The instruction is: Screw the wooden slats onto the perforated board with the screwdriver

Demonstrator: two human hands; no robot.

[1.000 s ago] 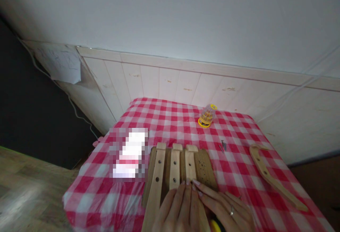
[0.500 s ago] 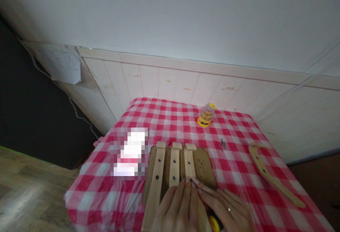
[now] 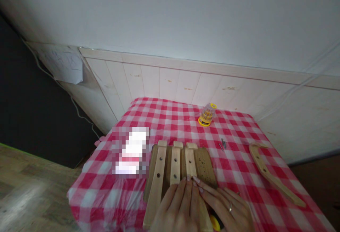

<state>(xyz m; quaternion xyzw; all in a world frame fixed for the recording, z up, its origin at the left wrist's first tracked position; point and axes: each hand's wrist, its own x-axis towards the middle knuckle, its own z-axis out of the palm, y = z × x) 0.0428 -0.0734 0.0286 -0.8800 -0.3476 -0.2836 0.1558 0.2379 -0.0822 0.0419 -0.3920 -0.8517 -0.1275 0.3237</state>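
Several pale wooden slats with hooked far ends lie side by side across a darker wooden board [image 3: 205,166]. My left hand [image 3: 177,205] bears down on the third slat [image 3: 190,154], fingers close together and bent over it. Beside it my right hand [image 3: 225,205], wearing a ring, brings its fingertips against the left fingertips at the slat's nearer hole; anything pinched there is hidden. Under my right palm shows the yellow-and-black handle of a screwdriver [image 3: 216,222], its shaft out of sight. Dark screw heads sit in the left slat [image 3: 160,166] and the middle slat [image 3: 175,161].
Loose screws [image 3: 223,144] lie right of the board. Farther right is a curved wooden piece [image 3: 276,180] with two holes. A clear bit case with yellow base [image 3: 205,116] stands near the wall. A blurred white rectangle [image 3: 132,150] lies left on the checked tablecloth [image 3: 95,189].
The view has shifted slightly. Both hands keep nearly the same pose at the third slat, and the objects on the table stay where they were.
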